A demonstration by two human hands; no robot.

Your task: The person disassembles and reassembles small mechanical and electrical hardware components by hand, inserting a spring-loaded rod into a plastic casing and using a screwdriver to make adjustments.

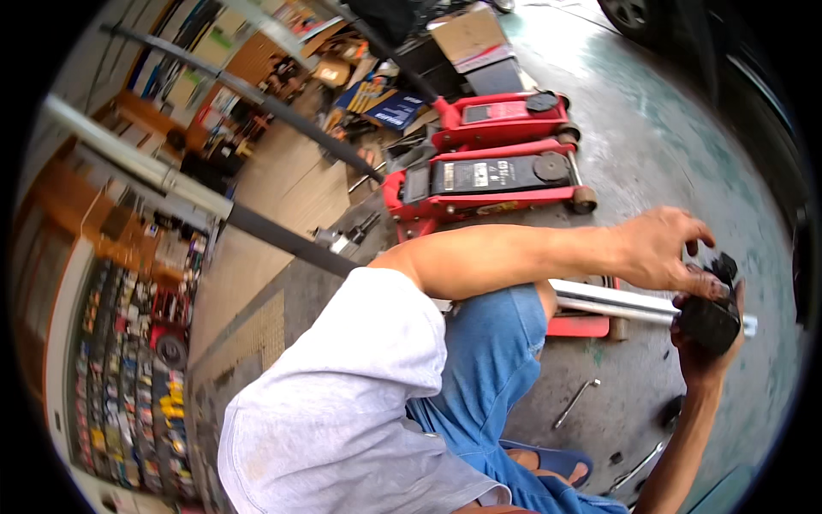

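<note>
A black, rounded part (709, 325), whose exact kind I cannot make out, sits in my right hand (717, 355), which cups it from below and the side. My left hand (658, 250) reaches across from the left; its thumb and some fingertips press on the part's upper end, while another finger curls above it. A smaller black piece (724, 267) sticks up beside the left fingertips. Silver metal bars (621, 301) run behind the hands; whether they touch the part is hidden.
Two red floor jacks (501, 184) stand beyond my left arm, their long handles (291, 240) slanting up to the left. On the floor near my sandal (548, 463) lie a wrench (578, 403) and another tool (635, 469). A dark car (762, 111) borders the right side. Boxes (471, 38) crowd the back.
</note>
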